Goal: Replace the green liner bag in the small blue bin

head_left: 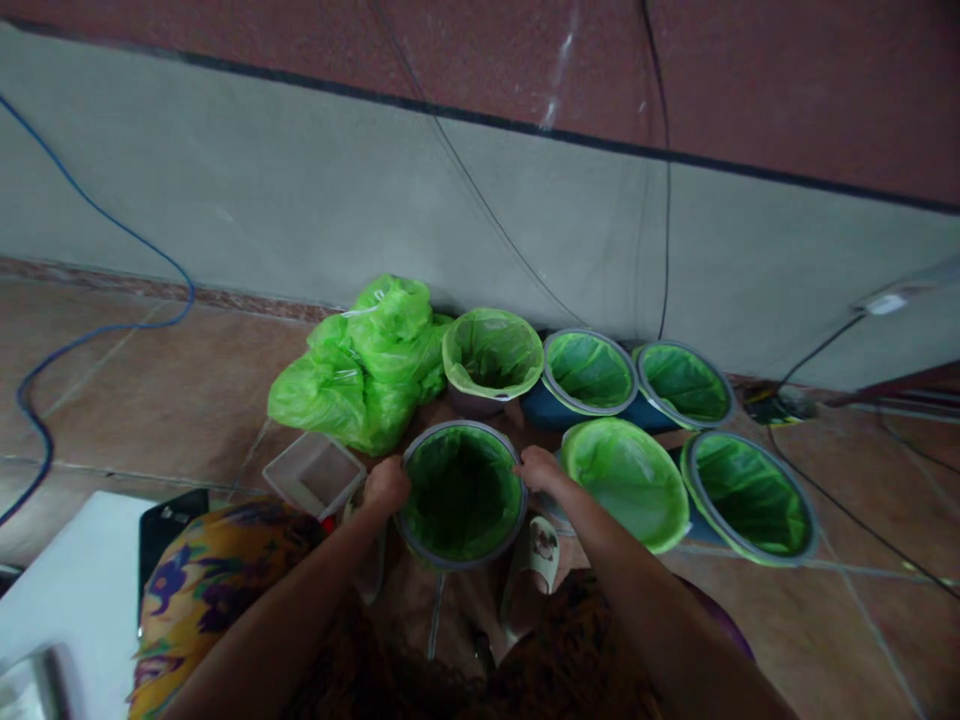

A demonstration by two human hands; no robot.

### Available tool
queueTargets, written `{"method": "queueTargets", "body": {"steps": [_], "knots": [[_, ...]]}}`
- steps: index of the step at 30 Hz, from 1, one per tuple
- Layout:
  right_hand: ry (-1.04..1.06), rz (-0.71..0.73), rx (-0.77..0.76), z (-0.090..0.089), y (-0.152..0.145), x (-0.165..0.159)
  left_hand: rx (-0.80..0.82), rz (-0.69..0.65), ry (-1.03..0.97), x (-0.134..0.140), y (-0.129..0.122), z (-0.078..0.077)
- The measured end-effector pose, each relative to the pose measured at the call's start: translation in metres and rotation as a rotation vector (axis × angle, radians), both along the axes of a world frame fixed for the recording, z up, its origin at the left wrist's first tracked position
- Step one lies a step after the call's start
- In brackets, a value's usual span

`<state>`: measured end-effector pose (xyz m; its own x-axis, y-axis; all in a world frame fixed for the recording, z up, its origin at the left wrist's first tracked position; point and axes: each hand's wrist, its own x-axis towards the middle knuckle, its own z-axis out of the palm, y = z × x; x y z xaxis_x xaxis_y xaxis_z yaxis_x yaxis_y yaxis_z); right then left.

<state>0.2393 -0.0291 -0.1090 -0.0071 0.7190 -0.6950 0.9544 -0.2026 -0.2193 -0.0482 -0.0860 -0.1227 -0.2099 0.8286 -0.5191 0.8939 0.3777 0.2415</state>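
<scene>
In front of me stands a round bin point(463, 565) with a grey rim, lined with a green bag point(461, 490). My left hand point(388, 485) is closed on the left side of its rim. On the opposite side my right hand point(538, 468) grips the rim, fingers pinched together. The bag lies spread against the inner wall, and the bottom of the bin is dark. Just left of my left hand is a clear plastic tub point(315, 475). Beside my right hand stands a whitish bin point(626, 485) with a green liner over its edge.
Filled green bags point(367, 370) are heaped by the wall. More lined bins stand along it: a dark one point(491, 355), blue ones point(589, 372) point(684, 385), and another point(750, 497) at right. A blue cable point(112, 325) and a black cable point(840, 500) cross the floor.
</scene>
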Motion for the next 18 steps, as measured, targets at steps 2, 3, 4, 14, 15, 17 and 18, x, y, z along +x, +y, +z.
{"method": "queueTargets", "body": {"steps": [2,3,4,14,15,17,18], "knots": [[-0.018,-0.026,-0.111,0.001,-0.004,0.002,0.044,0.027,-0.008,0.003,0.002,0.003],[-0.018,-0.032,-0.15,0.001,-0.006,0.004,0.08,0.057,-0.002,0.004,0.004,0.005],[-0.011,-0.043,-0.166,0.001,-0.008,0.006,0.113,0.09,0.008,0.005,0.006,0.007],[0.128,-0.08,0.017,-0.014,-0.009,0.011,-0.11,0.041,-0.008,0.006,0.003,0.013],[0.105,-0.084,-0.041,-0.015,-0.009,0.012,-0.062,0.033,-0.017,0.006,0.003,0.012],[0.067,-0.089,-0.161,-0.016,-0.01,0.014,0.076,0.043,-0.045,0.006,0.006,0.011],[0.054,-0.09,-0.194,-0.016,-0.011,0.015,0.154,0.071,-0.054,0.007,0.008,0.012]]}}
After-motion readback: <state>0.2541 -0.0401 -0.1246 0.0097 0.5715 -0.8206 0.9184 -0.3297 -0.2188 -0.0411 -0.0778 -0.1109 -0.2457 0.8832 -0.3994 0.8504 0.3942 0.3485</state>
